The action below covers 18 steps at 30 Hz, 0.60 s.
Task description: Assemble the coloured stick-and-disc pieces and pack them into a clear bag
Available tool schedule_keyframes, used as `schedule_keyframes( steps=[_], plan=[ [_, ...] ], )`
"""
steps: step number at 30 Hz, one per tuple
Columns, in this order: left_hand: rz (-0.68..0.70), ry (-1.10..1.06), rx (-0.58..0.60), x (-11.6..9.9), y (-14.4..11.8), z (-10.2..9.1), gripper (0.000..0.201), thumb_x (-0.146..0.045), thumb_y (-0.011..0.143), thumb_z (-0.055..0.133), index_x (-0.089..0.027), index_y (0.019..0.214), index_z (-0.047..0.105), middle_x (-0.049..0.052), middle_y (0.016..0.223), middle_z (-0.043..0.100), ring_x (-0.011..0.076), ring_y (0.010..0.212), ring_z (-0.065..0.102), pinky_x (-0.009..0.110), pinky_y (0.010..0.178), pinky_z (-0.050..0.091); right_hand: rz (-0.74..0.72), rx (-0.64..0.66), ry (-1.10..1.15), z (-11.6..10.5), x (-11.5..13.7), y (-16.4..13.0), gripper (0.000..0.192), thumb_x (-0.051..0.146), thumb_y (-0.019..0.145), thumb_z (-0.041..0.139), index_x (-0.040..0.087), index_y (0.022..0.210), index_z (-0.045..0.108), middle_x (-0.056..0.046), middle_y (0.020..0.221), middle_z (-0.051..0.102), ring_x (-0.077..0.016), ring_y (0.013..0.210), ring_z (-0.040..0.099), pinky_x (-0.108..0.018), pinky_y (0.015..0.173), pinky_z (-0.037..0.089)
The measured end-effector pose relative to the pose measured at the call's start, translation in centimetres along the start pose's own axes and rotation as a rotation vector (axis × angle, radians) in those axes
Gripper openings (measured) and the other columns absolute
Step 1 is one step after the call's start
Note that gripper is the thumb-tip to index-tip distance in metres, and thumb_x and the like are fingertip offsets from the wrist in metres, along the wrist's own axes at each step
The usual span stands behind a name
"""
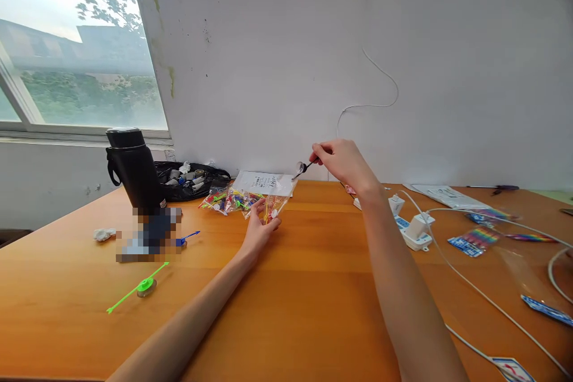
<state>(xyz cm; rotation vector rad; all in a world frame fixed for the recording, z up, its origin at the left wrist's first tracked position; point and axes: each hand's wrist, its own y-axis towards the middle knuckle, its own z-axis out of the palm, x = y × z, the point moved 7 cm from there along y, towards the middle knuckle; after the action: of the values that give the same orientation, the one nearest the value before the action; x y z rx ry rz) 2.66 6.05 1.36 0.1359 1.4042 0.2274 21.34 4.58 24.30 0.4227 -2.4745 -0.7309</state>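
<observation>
- Hands first: the right hand is up off the counter, fingers pinched together on the dark stem of a small spinning top, whose clear rounded end points down and to the left.
- Left hand sits low on the wood, fingers closed on the near edge of a clear plastic bag full of bright little pieces.
- Key line: the bag lies below and left of the top, the top's long axis slanting toward the bag's white header card; the left hand is the nearer one to the bag.
- Off to the left lie a green top, a blue one and a black flask.
- Hard to tell: whether the bag's mouth is open, and what the pieces inside are; a blurred patch hides something by the flask.
- Right side: a white power strip and cables, partly cut off at the frame edge.
</observation>
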Motion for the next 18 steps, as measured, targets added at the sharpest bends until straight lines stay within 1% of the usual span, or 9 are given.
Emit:
schedule_keyframes(
  steps=[3,8,11,13,14,16,18],
  plan=[
    [0.042,0.023,0.016,-0.1,0.0,0.1,0.071,-0.027,0.073,0.073,-0.028,0.136,0.041,0.011,0.137,0.047,0.0157,0.091,0.063,0.032,0.083,0.052,-0.039,0.099,0.008,1.5,0.6,-0.1,0.042,0.041,0.095,0.043,0.018,0.080,0.075,-0.006,0.078,0.072,-0.0139,0.064,0.057,-0.025,0.062,0.038],
    [0.056,0.050,0.027,-0.4,0.0,0.2,0.070,-0.027,0.074,0.072,-0.027,0.136,0.039,0.011,0.136,0.047,0.0152,0.090,0.063,0.032,0.083,0.052,-0.080,0.374,0.018,5.7,1.8,-0.6,0.036,0.036,0.091,0.046,0.017,0.078,0.075,-0.003,0.069,0.067,-0.0115,0.058,0.050,-0.024,0.056,0.032],
    [0.062,0.041,0.032,-0.5,0.0,0.4,0.069,-0.026,0.074,0.071,-0.027,0.135,0.038,0.010,0.136,0.048,0.0145,0.089,0.063,0.031,0.082,0.052,-0.129,0.464,0.029,7.4,2.5,-1.1,0.035,0.037,0.090,0.047,0.017,0.081,0.074,0.000,0.063,0.061,-0.0110,0.056,0.046,-0.024,0.053,0.030],
    [0.059,0.022,0.030,-0.4,0.1,0.4,0.069,-0.026,0.074,0.071,-0.027,0.134,0.039,0.011,0.135,0.049,0.0141,0.088,0.063,0.031,0.082,0.052,-0.152,0.465,0.009,7.8,2.9,-1.2,0.035,0.037,0.092,0.046,0.017,0.082,0.073,0.001,0.062,0.059,-0.0115,0.056,0.047,-0.025,0.054,0.029],
    [0.054,0.015,0.029,-0.4,0.1,0.4,0.069,-0.026,0.074,0.072,-0.026,0.134,0.039,0.011,0.135,0.049,0.0141,0.088,0.063,0.031,0.082,0.052,-0.159,0.444,-0.012,7.8,3.0,-1.2,0.035,0.037,0.093,0.046,0.017,0.081,0.072,0.000,0.063,0.060,-0.0120,0.058,0.048,-0.025,0.055,0.030],
    [0.046,0.010,0.032,-0.2,0.1,0.5,0.070,-0.026,0.073,0.072,-0.026,0.134,0.039,0.011,0.135,0.048,0.0148,0.091,0.063,0.031,0.082,0.052,-0.182,0.337,-0.053,7.3,3.5,-0.9,0.034,0.034,0.095,0.045,0.016,0.082,0.071,-0.004,0.072,0.064,-0.0143,0.068,0.054,-0.026,0.060,0.033],
    [0.040,0.023,0.037,-0.2,0.1,0.5,0.070,-0.026,0.073,0.072,-0.026,0.134,0.039,0.011,0.137,0.047,0.0155,0.094,0.063,0.030,0.083,0.052,-0.233,0.180,-0.060,6.6,4.5,-0.7,0.030,0.030,0.096,0.044,0.016,0.088,0.070,-0.008,0.089,0.068,-0.0176,0.087,0.058,-0.026,0.070,0.038]
  ],
)
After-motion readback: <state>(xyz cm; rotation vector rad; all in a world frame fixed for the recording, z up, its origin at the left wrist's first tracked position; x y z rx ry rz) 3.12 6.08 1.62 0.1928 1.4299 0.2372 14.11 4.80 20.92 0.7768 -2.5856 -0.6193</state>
